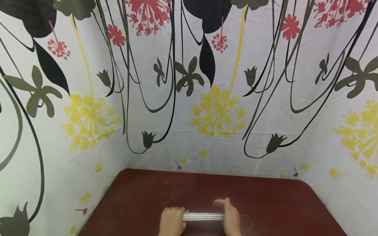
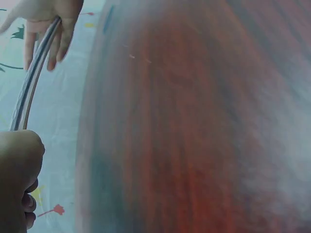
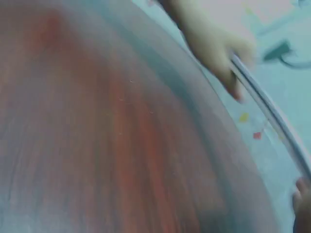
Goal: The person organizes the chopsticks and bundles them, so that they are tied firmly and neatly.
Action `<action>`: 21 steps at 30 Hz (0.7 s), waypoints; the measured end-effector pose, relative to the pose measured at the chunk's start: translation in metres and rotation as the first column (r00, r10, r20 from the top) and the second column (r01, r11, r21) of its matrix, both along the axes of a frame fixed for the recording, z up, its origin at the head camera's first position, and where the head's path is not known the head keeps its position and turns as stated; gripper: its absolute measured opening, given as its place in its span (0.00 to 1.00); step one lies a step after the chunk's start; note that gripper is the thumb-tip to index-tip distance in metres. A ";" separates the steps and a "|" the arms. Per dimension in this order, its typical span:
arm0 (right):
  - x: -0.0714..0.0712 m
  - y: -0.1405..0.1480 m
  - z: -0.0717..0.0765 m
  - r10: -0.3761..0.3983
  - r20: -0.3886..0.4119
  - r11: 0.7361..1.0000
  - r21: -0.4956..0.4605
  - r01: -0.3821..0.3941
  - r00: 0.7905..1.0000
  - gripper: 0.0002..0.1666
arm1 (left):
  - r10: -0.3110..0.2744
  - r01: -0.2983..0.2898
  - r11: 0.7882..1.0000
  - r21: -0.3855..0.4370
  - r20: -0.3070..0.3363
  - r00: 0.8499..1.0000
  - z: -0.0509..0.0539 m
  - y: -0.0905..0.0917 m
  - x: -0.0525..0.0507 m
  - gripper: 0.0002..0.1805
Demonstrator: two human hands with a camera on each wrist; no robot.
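Note:
A slim white object (image 1: 203, 216) with lengthwise stripes, like a flat stack seen edge-on, spans the space between both hands above the table. My left hand (image 1: 172, 221) grips its left end with curled fingers. My right hand (image 1: 231, 219) has its palm against the other end, its thumb and fingers extended. In the left wrist view the object (image 2: 35, 77) runs from the left hand (image 2: 19, 170) to the open right palm (image 2: 48, 29). The right wrist view shows the left hand (image 3: 218, 48) round one end of the object (image 3: 274, 116); the right hand (image 3: 303, 206) is mostly cut off.
A thin loop (image 1: 251, 223) of string or wire shows just right of the right hand. The dark red table (image 1: 206, 186) has rounded far corners. White cloth (image 1: 183, 147) with printed flowers and stems hangs behind and on both sides.

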State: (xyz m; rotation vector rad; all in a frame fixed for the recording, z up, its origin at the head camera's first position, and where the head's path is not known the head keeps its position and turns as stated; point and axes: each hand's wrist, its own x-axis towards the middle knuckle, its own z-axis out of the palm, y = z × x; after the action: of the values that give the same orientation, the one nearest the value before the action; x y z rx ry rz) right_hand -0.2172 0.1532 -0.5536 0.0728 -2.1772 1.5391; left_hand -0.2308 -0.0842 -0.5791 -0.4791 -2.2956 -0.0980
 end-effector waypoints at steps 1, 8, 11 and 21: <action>0.001 -0.001 0.003 0.017 0.032 1.000 -0.014 -0.017 0.999 0.32 | -0.012 0.012 1.000 -0.001 -0.002 1.000 0.003 0.002 0.001 0.17; 0.007 -0.001 0.010 -0.011 -0.033 0.996 -0.092 0.008 0.999 0.28 | -0.037 0.037 0.999 -0.004 -0.046 0.998 0.013 0.006 0.005 0.18; 0.011 -0.005 0.008 -0.017 -0.161 1.000 -0.019 0.014 0.987 0.23 | 0.021 -0.022 0.999 0.035 0.013 1.000 0.015 0.009 0.009 0.16; 0.002 -0.011 0.013 -0.220 -0.268 0.975 -0.044 0.217 0.938 0.15 | -0.044 0.083 0.990 0.110 -0.314 0.948 0.015 0.011 0.006 0.27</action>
State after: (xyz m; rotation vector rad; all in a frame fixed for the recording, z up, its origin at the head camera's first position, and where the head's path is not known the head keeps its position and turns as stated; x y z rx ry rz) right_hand -0.2148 0.1426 -0.5402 0.0333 -1.8902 1.3336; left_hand -0.2246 -0.0734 -0.5643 -0.4693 -1.9525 -0.1811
